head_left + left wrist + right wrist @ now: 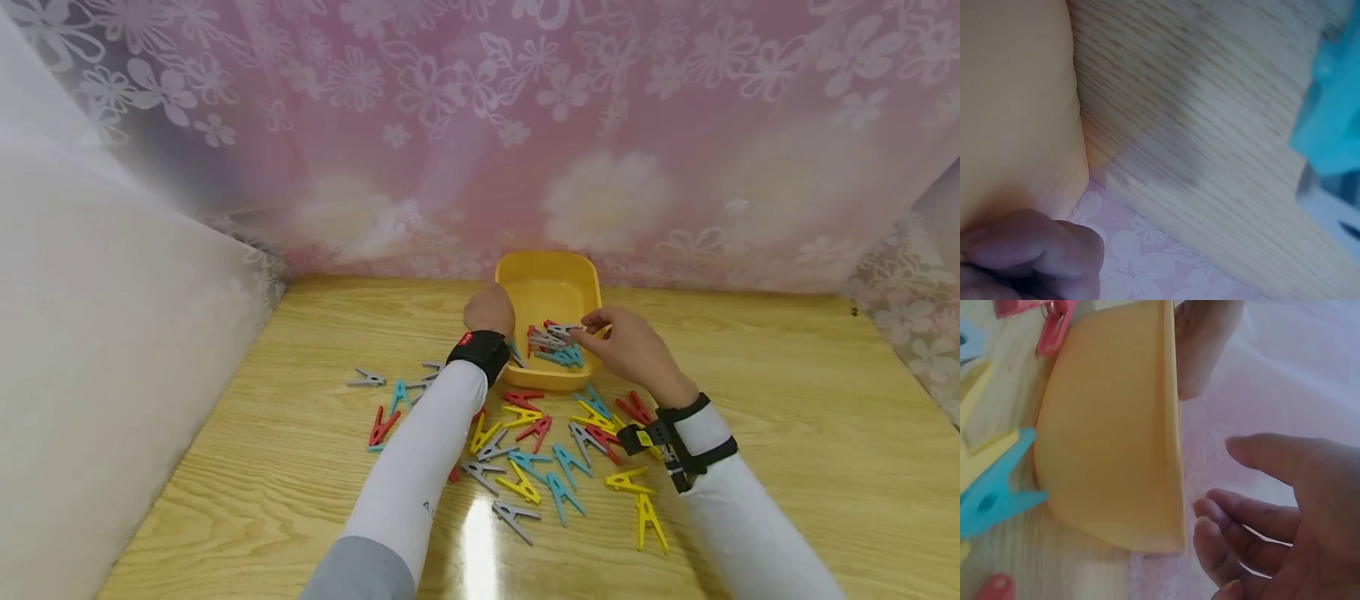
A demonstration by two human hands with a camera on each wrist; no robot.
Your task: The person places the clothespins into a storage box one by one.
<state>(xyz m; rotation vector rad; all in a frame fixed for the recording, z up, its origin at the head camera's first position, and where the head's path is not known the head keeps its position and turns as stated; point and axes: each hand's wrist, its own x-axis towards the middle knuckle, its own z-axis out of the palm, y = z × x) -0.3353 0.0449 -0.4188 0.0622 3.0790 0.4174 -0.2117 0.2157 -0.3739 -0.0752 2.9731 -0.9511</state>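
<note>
A yellow plastic basin (pixel 547 380) stands against the back curtain, with several grey, blue and red clothespins (pixel 555 340) lying at its near end. My left hand (pixel 489 310) is at its left rim; in the left wrist view the curled fingers (pixel 1038 250) hold the rim beside the basin wall (pixel 1016 112). Over the right rim reaches my right hand (pixel 633 346), its fingertips above the clothespins. Thumb and fingers of the right hand (pixel 1272 519) are apart, with nothing between them in the right wrist view.
Loose red, yellow, blue and grey clothespins (pixel 529 458) lie scattered on the wooden table (pixel 787 433) in front of the basin. A few more, such as a grey clothespin (pixel 367 377), lie left of my left forearm. A pink floral curtain (pixel 465 167) hangs along the table's back edge.
</note>
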